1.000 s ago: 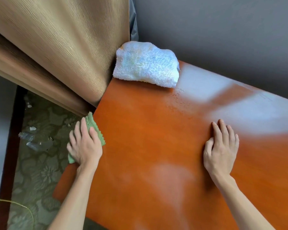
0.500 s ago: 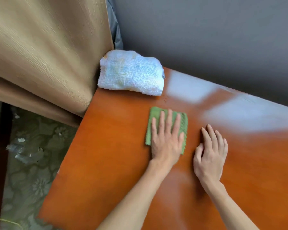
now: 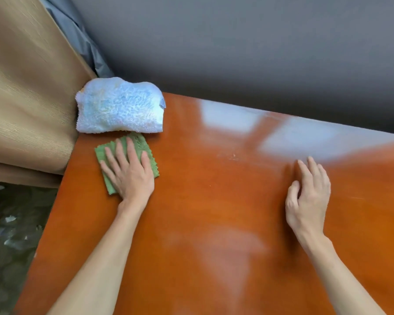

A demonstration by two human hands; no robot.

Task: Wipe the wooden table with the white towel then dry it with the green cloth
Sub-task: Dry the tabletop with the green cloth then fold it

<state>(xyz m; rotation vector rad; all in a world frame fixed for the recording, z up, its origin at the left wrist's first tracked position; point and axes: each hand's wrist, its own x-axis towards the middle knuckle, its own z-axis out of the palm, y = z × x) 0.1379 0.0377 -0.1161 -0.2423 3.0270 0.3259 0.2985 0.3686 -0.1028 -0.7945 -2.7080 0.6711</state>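
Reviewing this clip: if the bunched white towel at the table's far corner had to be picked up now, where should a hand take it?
Grip the fluffy white terry towel over its raised hump, coming from above and the right: the tan curtain crowds its left side.

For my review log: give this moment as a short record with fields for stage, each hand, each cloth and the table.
stage: drying with the green cloth
left hand: flat on the green cloth, fingers straight, pressing it to the table
right hand: resting on the bare table, holding nothing
white towel: bunched at the far left corner, against the curtain, untouched
table: glossy orange wood, pale reflections along the far edge
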